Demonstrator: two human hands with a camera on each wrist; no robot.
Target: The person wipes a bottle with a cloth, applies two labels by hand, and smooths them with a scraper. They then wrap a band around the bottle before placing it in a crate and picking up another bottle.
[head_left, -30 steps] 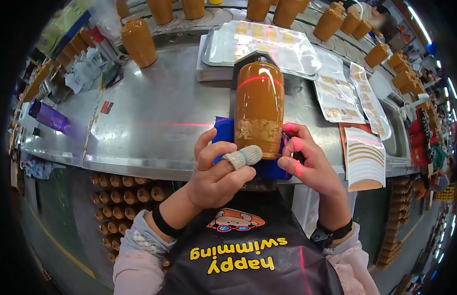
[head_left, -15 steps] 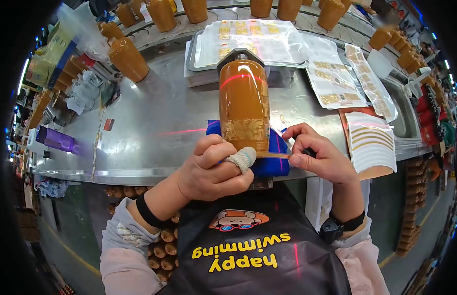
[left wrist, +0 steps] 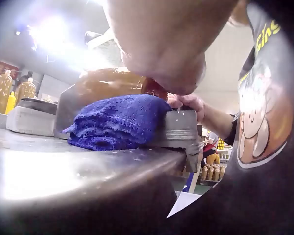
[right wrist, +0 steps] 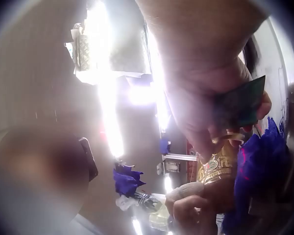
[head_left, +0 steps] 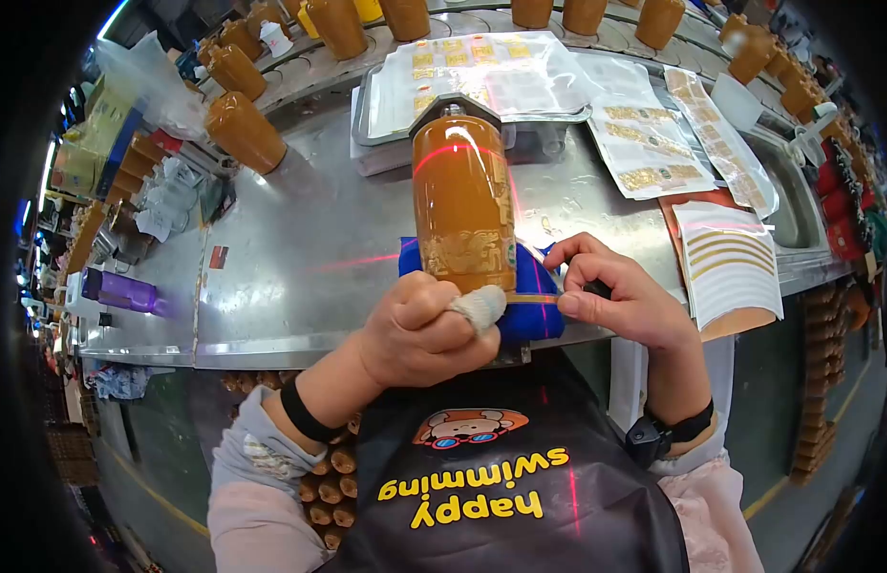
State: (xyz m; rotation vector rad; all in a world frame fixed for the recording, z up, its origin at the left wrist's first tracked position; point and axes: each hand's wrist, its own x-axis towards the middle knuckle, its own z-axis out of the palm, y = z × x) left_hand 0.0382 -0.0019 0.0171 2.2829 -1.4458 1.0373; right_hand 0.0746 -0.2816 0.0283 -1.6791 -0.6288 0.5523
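Note:
A glossy brown bottle (head_left: 462,191) lies with its base toward the person, partly on a folded blue cloth (head_left: 537,323). Gold patterned bands decorate its lower wall. My left hand (head_left: 415,329) is curled at the base end, its finger in a white knitted cover (head_left: 482,308) pressing the bottle's lower edge. From there a thin gold-brown strip (head_left: 534,299) runs taut to my right hand (head_left: 630,301), which pinches its free end between thumb and finger. Within the right hand's fingers sits a dark green flat piece (right wrist: 245,104), partly hidden by them.
Behind the bottle, sheets of gold decals (head_left: 481,72) lie on a tray. More decal sheets (head_left: 644,153) and a card with curved gold strips (head_left: 730,263) are at the right. A brown bottle (head_left: 245,132) and purple flask (head_left: 123,289) stand leftward. The metal table (head_left: 300,258) ends before the apron.
My left hand has closed in from open fingers onto the base edge. The right hand has moved away from the bottle, drawing the strip out straight. The bottle appears farther left in view.

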